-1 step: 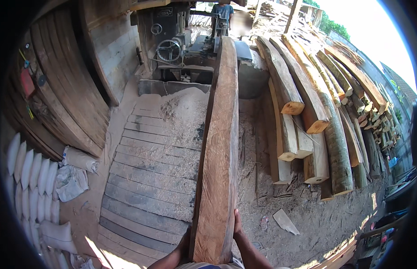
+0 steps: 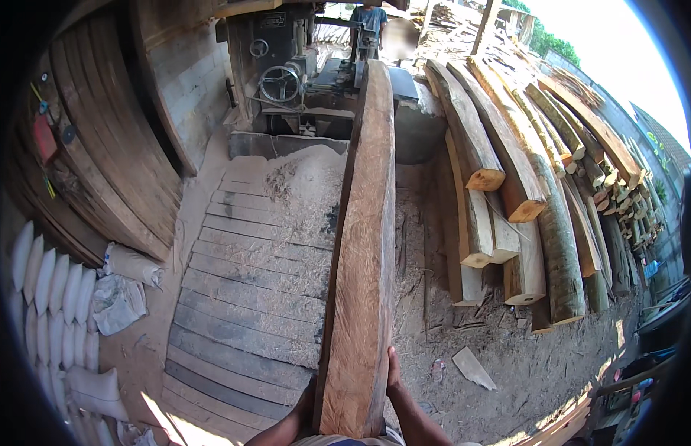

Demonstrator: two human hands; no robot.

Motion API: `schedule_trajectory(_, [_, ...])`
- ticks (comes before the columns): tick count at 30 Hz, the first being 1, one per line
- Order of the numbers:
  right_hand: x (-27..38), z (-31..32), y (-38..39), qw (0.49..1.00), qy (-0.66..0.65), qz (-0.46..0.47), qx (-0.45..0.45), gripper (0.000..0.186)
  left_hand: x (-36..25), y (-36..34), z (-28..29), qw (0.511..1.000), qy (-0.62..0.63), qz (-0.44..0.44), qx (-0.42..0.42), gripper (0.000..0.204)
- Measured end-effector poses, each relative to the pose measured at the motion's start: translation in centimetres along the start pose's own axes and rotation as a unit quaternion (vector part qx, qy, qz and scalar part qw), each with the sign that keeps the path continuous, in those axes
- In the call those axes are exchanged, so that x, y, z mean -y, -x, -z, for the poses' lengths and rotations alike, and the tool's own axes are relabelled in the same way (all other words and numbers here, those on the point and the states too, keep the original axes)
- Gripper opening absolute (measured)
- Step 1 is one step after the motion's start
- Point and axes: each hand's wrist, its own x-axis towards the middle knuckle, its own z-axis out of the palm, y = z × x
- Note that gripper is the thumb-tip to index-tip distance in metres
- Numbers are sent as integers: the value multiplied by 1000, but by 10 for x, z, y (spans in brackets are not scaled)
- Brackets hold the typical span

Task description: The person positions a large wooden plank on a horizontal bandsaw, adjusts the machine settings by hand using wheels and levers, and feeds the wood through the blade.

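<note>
A long, squared timber beam (image 2: 362, 253) stretches from my body away to the sawmill machine (image 2: 316, 82), its far end resting at the machine's table. My left hand (image 2: 307, 401) grips the near end from the left side, its fingers mostly hidden by the wood. On the opposite side my right hand (image 2: 394, 373) presses against the beam, thumb up along the edge and the other fingers out of sight beneath. The near end of the beam sits close against my waist.
Past the machine stands a person (image 2: 370, 26) in a blue-green shirt. Stacked beams and logs (image 2: 509, 178) lie to the right. A sawdust heap (image 2: 308, 175) covers part of the plank floor (image 2: 234, 327). White sacks (image 2: 56, 282) and tall slabs (image 2: 108, 126) line the left.
</note>
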Motion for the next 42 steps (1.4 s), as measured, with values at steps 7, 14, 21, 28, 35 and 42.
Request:
schedule_trajectory(7, [21, -15, -17, 1000, -1, -20, -14, 93, -40, 2, -46, 999, 27, 16, 4, 79])
schedule_trajectory(14, [21, -4, -43, 1000, -7, -21, 5, 95, -51, -16, -42, 1000, 23, -6, 1, 78])
schedule_trajectory(21, [26, -6, -56, 1000, -4, -25, -7, 95, -67, -31, -36, 999, 38, 1, -13, 77])
schedule_trajectory(28, [40, -12, -75, 1000, -8, -8, 9, 95, -83, -39, -35, 999, 47, -3, -26, 76])
schedule_trajectory(35, [64, -18, -96, 999, -19, -34, -15, 94, -109, -64, -37, 998, 53, 9, -30, 76])
schedule_trajectory(42, [72, 15, -135, 995, 93, 21, 24, 92, -138, -101, -52, 998, 56, 24, -22, 75])
